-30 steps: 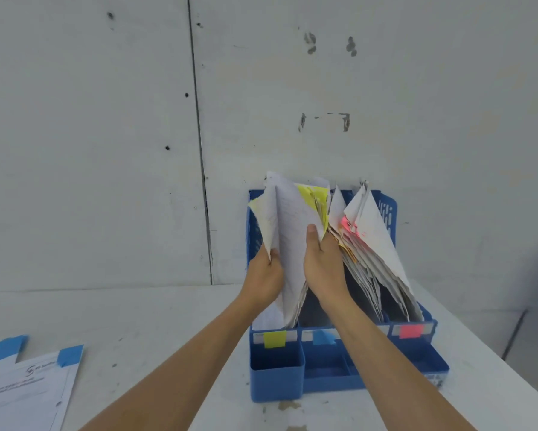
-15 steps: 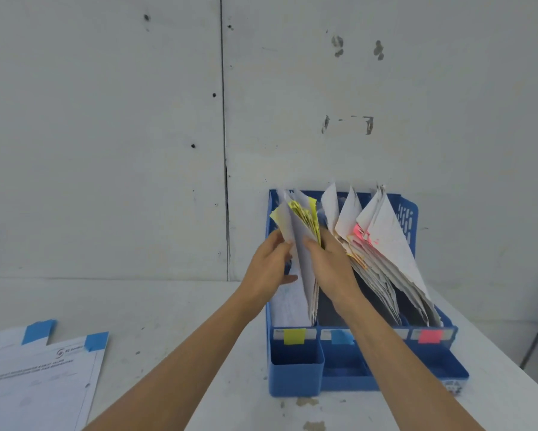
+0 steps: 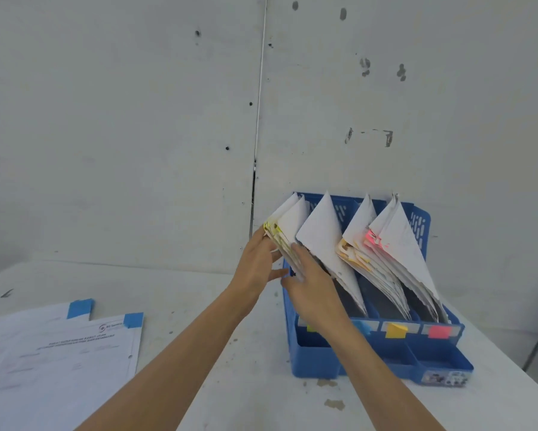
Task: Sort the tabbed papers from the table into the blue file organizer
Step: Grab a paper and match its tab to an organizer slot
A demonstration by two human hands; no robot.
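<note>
While blue-tabbed papers (image 3: pixel 53 346) wait at the near left edge of the worktop (image 3: pixel 183 290), the left grip (image 3: pixel 255 262) and right grip (image 3: pixel 311 284), fingers spread flat, sandwich the yellow-tabbed stack (image 3: pixel 289 225) in the leftmost slot of the organizer (image 3: pixel 317 359); they should square it gently before letting go.

The bundle of yellow-tabbed papers (image 3: pixel 287 231), held up above the organizer (image 3: pixel 317 362) a second ago, now sits down in its leftmost slot and leans back like the other stacks. The left hand (image 3: pixel 255 265) no longer grips the bundle's edge; its fingers lie straight against the left side. The right hand (image 3: pixel 314 287) has given up its thumb hold on the front and rests flat along the right side. The view has swung left, so the organizer sits further right and more of the blue-tabbed sheets (image 3: pixel 59 353) on the worktop shows.
</note>
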